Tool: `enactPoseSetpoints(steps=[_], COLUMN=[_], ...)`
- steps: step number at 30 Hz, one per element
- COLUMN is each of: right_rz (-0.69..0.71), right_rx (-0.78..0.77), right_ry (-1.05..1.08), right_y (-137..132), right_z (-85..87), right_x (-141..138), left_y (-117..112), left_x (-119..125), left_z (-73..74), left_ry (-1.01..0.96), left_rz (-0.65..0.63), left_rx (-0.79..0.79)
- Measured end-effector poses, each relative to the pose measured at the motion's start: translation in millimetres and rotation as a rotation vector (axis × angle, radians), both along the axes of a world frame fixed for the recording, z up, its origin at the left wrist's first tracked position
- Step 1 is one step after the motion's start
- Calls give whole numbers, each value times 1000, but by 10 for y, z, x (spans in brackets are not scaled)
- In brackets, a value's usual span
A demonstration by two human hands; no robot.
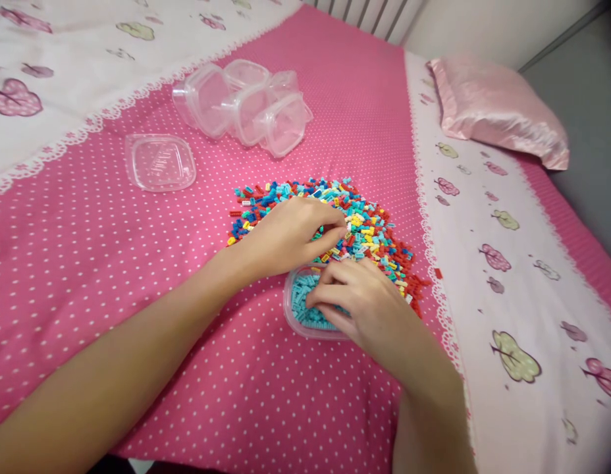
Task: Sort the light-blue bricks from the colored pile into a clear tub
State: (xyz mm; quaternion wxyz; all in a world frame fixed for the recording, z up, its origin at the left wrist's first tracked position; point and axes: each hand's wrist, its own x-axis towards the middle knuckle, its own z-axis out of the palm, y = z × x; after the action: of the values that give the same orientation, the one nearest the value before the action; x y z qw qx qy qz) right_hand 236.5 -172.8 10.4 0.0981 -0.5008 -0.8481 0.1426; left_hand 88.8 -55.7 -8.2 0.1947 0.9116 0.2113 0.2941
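A heap of small toy building bricks (367, 230) in red, yellow, blue, white and turquoise lies spread on the bed. Over its middle, my left hand (300, 227) has thumb and forefinger pinched together; whatever lies between the tips is too small to make out. A clear plastic container (288, 309) stands at the heap's near edge, holding turquoise bricks (301, 299). My right hand (362, 296) reaches across this container, its fingertips bunched just above the turquoise bricks. The right fingers hide part of the contents, and I cannot see what they pinch.
Several clear empty containers (251, 105) are grouped farther back on the pink dotted bedsheet (226, 408). A clear lid (162, 162) lies left of them. At the far right rests a pink satin pillow (498, 108). One red brick (438, 273) sits apart near the lace trim.
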Motion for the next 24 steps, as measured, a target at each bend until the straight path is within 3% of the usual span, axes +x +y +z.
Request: enactPoseSetpoints(steps=[8, 15, 20, 24], right_rz=[-23, -312, -165, -123], right_rx=[34, 304, 187, 120], right_ry=[64, 371, 379, 321], right_y=[-7, 7, 51, 55], right_z=[30, 119, 50, -9], right_x=[49, 183, 127, 78], left_y=[3, 0, 10, 6], left_x=[-9, -20, -17, -14], left_z=[-3, 42, 47, 38], left_ry=[7, -19, -32, -17], left_rz=[6, -27, 2, 32], left_rx=[5, -25, -31, -16])
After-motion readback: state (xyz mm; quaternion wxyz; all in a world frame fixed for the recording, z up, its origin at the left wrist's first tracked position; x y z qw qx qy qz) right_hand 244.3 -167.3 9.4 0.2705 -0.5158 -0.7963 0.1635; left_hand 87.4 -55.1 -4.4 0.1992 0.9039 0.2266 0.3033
